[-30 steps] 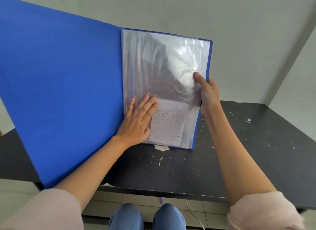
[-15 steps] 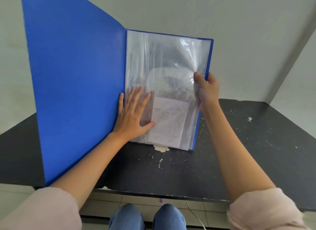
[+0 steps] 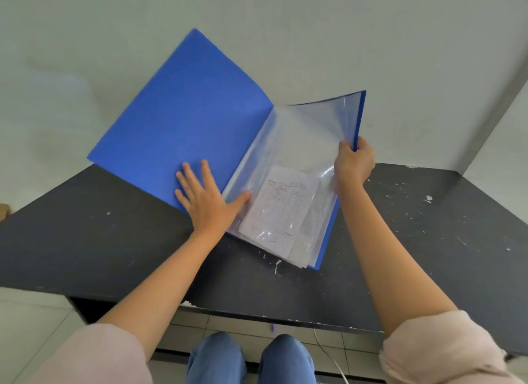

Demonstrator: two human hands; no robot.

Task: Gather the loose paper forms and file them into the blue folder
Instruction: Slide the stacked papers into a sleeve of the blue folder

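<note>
Blue folder point(image 3: 188, 121) lies open, tilted on the dark table point(image 3: 85, 241). Left hand point(image 3: 210, 201) spread flat on the cover near the spine. Right hand point(image 3: 354, 163) pinches the outer edge. Paper form point(image 3: 281, 209) sits inside a clear sleeve point(image 3: 300, 143). Sleeves look thin, floppy, slippery; best held by stiff covers.

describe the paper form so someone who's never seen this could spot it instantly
Start at the dark table, where an open blue folder is propped up between the left hand and right hand. Its right half is a stack of clear plastic sleeves. The paper form sits low in the front sleeve, the only white printed sheet with ruled lines and handwriting.
</note>
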